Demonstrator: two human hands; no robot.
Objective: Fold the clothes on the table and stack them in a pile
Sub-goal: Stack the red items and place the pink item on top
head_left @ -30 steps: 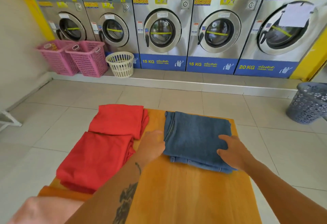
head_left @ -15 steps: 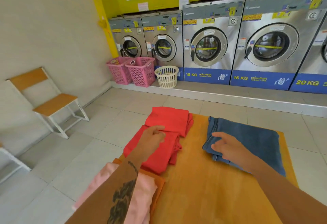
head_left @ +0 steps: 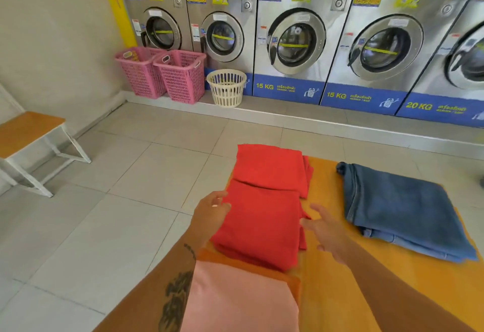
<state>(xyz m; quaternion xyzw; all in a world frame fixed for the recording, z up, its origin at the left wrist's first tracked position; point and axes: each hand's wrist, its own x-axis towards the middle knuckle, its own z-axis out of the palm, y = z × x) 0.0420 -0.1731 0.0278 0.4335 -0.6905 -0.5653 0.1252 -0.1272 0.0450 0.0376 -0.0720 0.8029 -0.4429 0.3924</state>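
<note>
While both hands flank the near red cloth (head_left: 258, 224), left hand (head_left: 210, 211) and right hand (head_left: 324, 229) are spread, gripping nothing; folded jeans (head_left: 403, 211) lie right on the surface (head_left: 340, 292).

The pink cloth (head_left: 241, 300) and both forearms are cut off by the lower edge. The chair (head_left: 28, 132) is cropped at left; the rightmost washer (head_left: 468, 51) at right. Washer labels are blurred, unreadable.

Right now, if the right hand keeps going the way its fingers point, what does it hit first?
Probably the near red cloth. The right hand is open, fingers aimed forward-left at that cloth's right edge, nearly touching. Depth is uncertain from one view.
</note>
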